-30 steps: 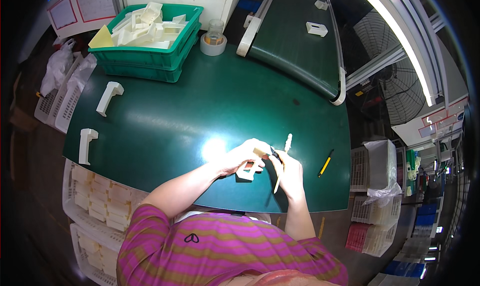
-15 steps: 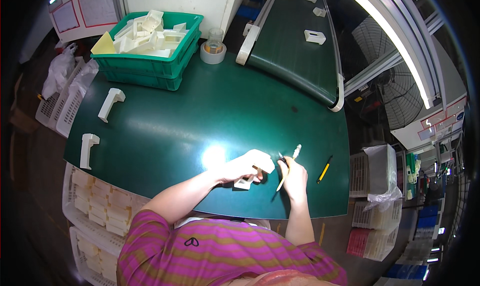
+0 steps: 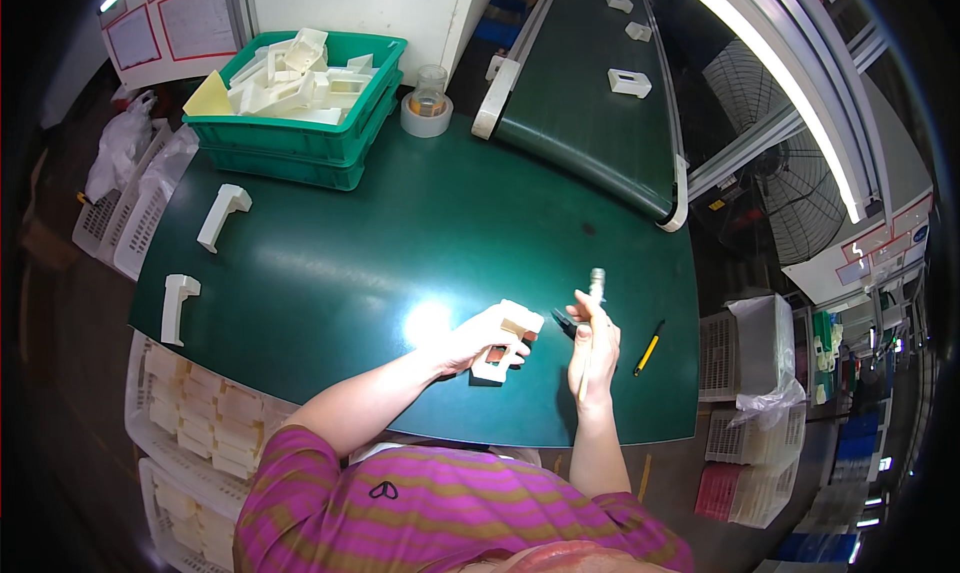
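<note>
My left hand (image 3: 468, 340) is closed around a white plastic part (image 3: 521, 319) with openings in it, above the near part of the green table. Through the openings my fingers show. My right hand (image 3: 597, 363) holds a thin pale stick (image 3: 597, 285) with a whitish, thicker tip pointing away from me. Beside its fingers a small dark tool (image 3: 565, 323) sticks out to the left; whether the hand also grips it I cannot tell. To the right of this hand lies a slim yellow and black pen-like tool (image 3: 649, 349).
Two white plastic parts, one (image 3: 223, 216) behind the other (image 3: 175, 308), lie at the left. A green crate (image 3: 350, 158) full of white parts stands far left, beside a tape roll (image 3: 427, 123). Beyond, a conveyor (image 3: 590, 123) carries several white pieces (image 3: 630, 83).
The right hand has turned and its fingers have straightened, bringing the stick more upright. My left hand has turned the plastic part so its openings show more. Pieces on the conveyor shifted slightly.
</note>
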Demonstrator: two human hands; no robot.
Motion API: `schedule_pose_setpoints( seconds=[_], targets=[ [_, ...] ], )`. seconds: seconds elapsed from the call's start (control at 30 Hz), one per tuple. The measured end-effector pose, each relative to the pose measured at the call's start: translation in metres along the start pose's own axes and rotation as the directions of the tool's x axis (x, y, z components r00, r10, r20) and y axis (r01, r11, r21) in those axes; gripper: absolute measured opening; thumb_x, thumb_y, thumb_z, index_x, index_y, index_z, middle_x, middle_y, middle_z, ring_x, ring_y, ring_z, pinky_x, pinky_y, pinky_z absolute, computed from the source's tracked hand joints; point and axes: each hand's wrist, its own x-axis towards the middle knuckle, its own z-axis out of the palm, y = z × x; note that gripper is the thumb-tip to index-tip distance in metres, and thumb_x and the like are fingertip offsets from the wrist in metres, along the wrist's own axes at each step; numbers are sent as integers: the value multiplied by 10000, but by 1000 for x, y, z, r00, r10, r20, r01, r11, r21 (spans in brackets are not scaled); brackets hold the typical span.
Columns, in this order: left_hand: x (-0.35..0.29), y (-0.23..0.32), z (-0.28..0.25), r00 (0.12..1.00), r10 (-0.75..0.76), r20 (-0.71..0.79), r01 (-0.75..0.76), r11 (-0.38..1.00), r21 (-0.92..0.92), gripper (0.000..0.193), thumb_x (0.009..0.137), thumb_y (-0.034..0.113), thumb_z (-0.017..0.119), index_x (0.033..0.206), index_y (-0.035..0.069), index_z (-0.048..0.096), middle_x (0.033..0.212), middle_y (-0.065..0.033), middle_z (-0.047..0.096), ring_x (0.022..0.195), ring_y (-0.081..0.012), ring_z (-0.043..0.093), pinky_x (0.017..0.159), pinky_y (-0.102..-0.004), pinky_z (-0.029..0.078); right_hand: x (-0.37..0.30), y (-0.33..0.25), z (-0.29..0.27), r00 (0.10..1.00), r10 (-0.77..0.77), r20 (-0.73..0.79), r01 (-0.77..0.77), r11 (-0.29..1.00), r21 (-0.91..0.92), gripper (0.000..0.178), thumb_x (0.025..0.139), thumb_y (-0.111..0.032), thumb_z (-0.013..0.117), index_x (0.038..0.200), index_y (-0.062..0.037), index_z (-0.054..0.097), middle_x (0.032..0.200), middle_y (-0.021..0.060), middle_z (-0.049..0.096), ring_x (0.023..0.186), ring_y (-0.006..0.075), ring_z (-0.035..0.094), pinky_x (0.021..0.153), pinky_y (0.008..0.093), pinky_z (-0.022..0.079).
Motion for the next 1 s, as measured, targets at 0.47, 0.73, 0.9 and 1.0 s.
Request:
schedule_pose_setpoints(
  seconds=[0.47, 0.73, 0.9, 1.0],
  targets=[
    [2, -12, -3, 955, 256, -146, -231, 958, 172, 278, 798, 20, 494, 1075, 43, 504, 976, -64, 546, 801, -143, 574, 722, -287, 500, -24, -21, 19, 972, 184, 144, -233, 780, 580, 389, 957, -180, 388, 608, -43, 487, 642, 58, 550, 571, 144, 513, 560, 288, 414],
    [-2, -10, -9, 930, 314, -189, -262, 931, 256, 343, 777, -21, 459, 1114, 36, 474, 1028, -83, 548, 806, -165, 581, 717, -304, 510, -34, 4, 24, 994, 89, 67, -111, 799, 591, 356, 971, -185, 377, 691, -27, 531, 629, 31, 538, 567, 85, 480, 537, 224, 363],
    [0, -14, -11, 919, 364, -154, -319, 913, 255, 373, 759, -63, 433, 1120, 26, 467, 1078, -98, 531, 822, -175, 586, 737, -315, 511, -29, -5, 30, 986, 106, 129, -166, 704, 691, 230, 953, -135, 408, 795, -4, 512, 681, 55, 536, 589, 104, 511, 556, 213, 391],
    [0, -12, -9, 917, 366, -158, -319, 912, 259, 372, 756, -69, 433, 1115, 22, 468, 1079, -97, 528, 823, -177, 586, 740, -313, 510, -28, 0, 30, 988, 84, 127, -148, 733, 664, 221, 945, -113, 424, 784, 8, 513, 695, 72, 530, 590, 116, 516, 554, 228, 405]
  ],
)
